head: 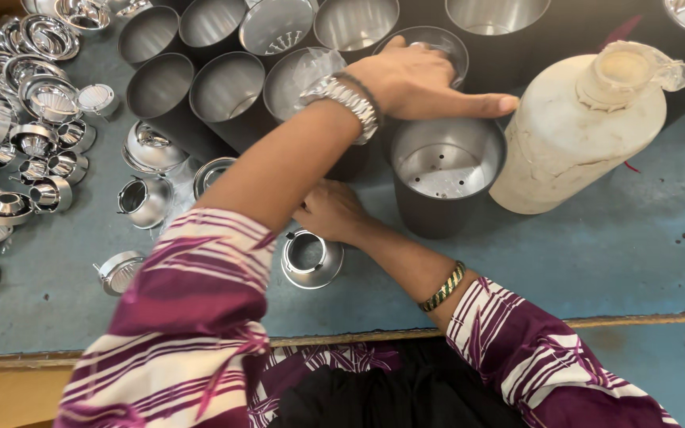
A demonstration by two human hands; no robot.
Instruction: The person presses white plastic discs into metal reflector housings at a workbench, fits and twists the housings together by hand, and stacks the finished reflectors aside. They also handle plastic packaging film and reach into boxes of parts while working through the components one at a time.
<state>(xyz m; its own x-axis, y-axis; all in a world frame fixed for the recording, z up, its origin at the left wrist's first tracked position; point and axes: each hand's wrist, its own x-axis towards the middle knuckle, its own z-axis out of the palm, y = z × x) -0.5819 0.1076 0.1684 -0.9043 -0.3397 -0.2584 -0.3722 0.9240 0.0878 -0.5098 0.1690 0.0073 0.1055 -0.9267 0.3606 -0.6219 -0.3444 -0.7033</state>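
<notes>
My left hand [414,79] reaches across to the far side of the table, a silver bracelet on its wrist. Its fingers curl over the rim of a dark metal cylinder [441,41] and its thumb points right. Just below it stands another dark cylinder [445,170] with a perforated bottom. My right hand [333,210], with a green and gold bangle further up its arm, lies under my left forearm, which hides its fingers. It rests just above a small shiny metal cup [311,260] lying on the blue table [596,254].
Several open dark cylinders [223,87] stand in rows at the back. A cream plastic bottle [576,131] stands right of the perforated cylinder. Many small shiny metal cups [33,95] lie scattered at the left. The table's front edge [636,321] runs near my body.
</notes>
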